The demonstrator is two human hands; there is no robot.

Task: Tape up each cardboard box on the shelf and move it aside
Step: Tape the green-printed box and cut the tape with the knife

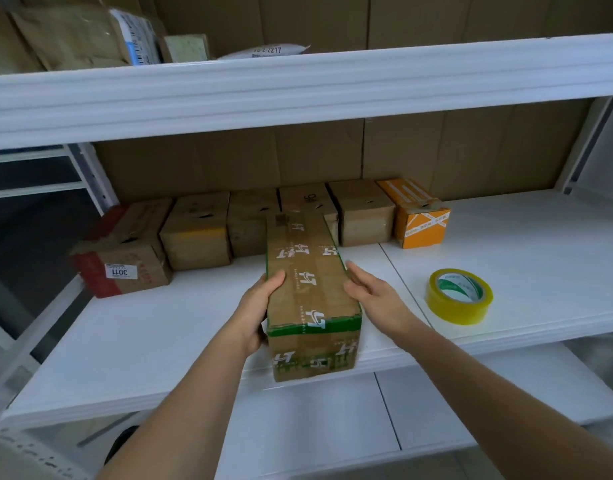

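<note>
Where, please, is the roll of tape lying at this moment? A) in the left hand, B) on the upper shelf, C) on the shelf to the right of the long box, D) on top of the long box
C: the tape lies on the shelf to the right of the long box, apart from the right hand; the left hand grips only the box.

White shelf (159, 344): cardboard boxes (197, 233), tape roll (459, 296).
</note>
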